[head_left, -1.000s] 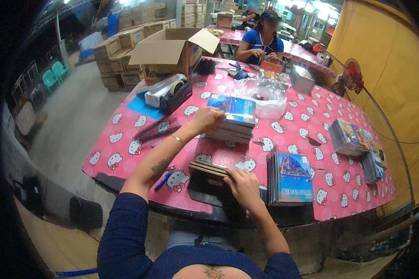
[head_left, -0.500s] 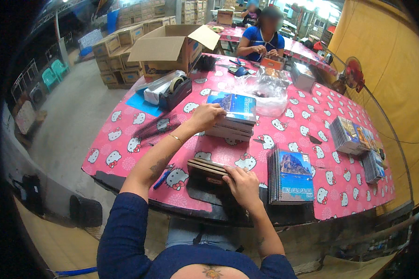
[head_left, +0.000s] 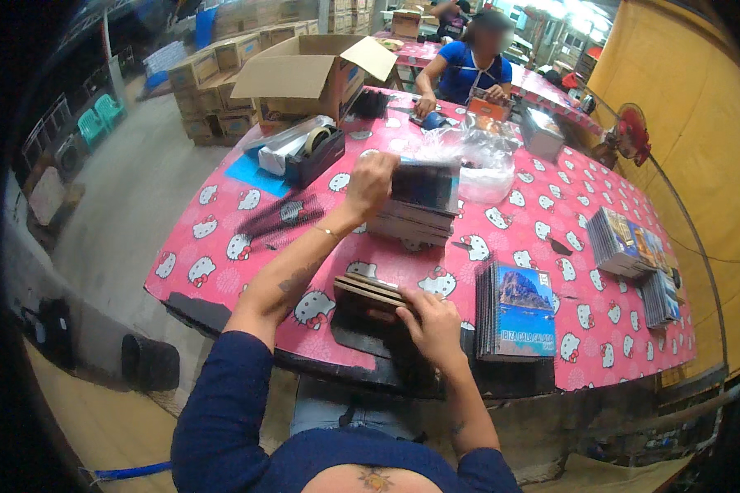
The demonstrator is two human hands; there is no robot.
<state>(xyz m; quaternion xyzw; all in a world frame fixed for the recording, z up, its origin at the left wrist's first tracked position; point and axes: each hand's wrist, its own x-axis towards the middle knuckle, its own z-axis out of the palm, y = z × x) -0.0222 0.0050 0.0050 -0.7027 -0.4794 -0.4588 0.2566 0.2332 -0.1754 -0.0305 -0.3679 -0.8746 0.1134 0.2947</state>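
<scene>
On desk [head_left: 247,246], mid-stack of flat cases [head_left: 411,220]: left hand [head_left: 372,182] fingers pinching top dark case [head_left: 424,186], tilted up. Right hand [head_left: 432,322] fingers curled, pressing brown card stack [head_left: 368,289] at near edge.

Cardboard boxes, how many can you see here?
About 6: one open box at the table's far left corner, roughly four stacked behind it, one farther back. More may be hidden.
</scene>
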